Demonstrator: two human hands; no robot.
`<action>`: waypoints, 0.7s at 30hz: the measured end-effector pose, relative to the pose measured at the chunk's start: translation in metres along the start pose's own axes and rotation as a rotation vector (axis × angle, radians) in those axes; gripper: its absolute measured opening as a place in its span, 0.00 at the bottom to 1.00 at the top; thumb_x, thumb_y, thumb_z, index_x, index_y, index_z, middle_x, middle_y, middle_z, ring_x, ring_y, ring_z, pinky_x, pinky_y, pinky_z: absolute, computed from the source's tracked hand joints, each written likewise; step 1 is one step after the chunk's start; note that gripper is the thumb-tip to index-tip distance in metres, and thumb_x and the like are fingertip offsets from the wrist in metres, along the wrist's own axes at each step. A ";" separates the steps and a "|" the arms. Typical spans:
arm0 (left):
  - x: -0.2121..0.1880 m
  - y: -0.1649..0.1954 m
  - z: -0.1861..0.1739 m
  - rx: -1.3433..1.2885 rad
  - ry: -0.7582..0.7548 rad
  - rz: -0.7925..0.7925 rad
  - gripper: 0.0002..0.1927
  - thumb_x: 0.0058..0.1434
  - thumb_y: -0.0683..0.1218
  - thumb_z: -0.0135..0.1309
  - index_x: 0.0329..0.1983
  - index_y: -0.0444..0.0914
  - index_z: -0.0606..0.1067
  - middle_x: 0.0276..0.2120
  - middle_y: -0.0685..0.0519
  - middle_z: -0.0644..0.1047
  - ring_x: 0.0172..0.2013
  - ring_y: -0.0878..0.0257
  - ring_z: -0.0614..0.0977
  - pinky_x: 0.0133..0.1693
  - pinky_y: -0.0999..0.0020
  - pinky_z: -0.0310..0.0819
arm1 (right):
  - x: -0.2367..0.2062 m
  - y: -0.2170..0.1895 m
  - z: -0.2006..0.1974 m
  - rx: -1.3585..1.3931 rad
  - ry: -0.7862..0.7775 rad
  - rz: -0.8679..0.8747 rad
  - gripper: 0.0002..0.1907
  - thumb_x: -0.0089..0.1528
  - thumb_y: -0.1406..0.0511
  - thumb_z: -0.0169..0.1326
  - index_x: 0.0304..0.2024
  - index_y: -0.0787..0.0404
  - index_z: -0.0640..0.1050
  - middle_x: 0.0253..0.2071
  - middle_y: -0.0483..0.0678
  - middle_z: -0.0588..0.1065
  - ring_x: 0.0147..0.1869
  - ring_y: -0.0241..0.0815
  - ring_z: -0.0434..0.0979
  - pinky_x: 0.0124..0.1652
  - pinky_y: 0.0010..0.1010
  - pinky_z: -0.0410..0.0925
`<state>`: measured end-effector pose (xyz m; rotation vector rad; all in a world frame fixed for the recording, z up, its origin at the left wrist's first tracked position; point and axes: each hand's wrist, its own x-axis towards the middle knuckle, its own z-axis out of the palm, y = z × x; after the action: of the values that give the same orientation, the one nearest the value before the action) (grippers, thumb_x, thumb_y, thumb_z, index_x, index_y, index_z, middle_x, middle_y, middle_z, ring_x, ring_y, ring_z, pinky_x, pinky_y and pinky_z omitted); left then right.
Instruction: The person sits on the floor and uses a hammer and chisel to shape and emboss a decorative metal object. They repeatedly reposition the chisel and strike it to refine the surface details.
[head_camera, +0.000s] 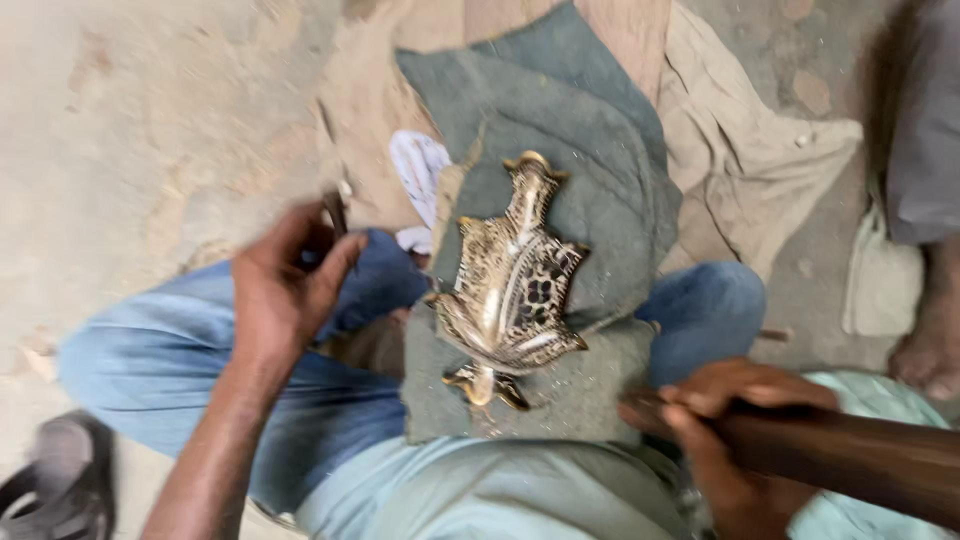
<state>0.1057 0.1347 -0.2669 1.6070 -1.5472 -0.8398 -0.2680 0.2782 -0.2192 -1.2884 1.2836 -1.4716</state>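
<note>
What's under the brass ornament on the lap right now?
The brass ornament lies on a grey-green cloth draped over the knees in blue jeans. What lies beneath the cloth under the ornament is covered. Neither hand touches the ornament.

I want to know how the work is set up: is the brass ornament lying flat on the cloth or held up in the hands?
Lying flat. The brass ornament rests face up on the grey cloth over the lap; neither hand touches it.

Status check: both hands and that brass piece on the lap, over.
Left hand raised, pinching a small dark tool. Right hand closed on something, too blurred to name. Leaf-shaped brass piece lies untouched on the green cloth. Nothing over it.
</note>
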 end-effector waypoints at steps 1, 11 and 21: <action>-0.008 -0.018 -0.012 0.072 -0.043 -0.082 0.10 0.67 0.42 0.63 0.50 0.35 0.78 0.30 0.46 0.82 0.29 0.60 0.79 0.32 0.67 0.77 | -0.006 0.018 0.007 0.062 -0.016 -0.005 0.26 0.61 0.81 0.58 0.58 0.57 0.69 0.43 0.51 0.76 0.47 0.38 0.79 0.49 0.36 0.77; -0.075 0.029 -0.052 0.237 0.152 0.348 0.11 0.64 0.42 0.61 0.50 0.39 0.79 0.35 0.48 0.81 0.31 0.54 0.83 0.32 0.63 0.78 | 0.009 0.168 0.009 0.594 -0.398 0.123 0.11 0.70 0.74 0.49 0.55 0.65 0.70 0.36 0.60 0.78 0.41 0.50 0.82 0.44 0.48 0.78; -0.106 0.120 0.048 -0.537 0.123 -0.024 0.15 0.79 0.50 0.46 0.45 0.33 0.73 0.30 0.54 0.72 0.32 0.69 0.71 0.34 0.69 0.66 | -0.011 0.114 0.024 -0.041 -0.122 0.381 0.05 0.65 0.78 0.52 0.43 0.75 0.75 0.32 0.59 0.77 0.32 0.43 0.78 0.38 0.36 0.74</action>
<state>-0.0034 0.2368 -0.1919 1.2560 -1.0953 -1.0425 -0.2495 0.2633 -0.3341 -1.0684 1.3923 -1.0883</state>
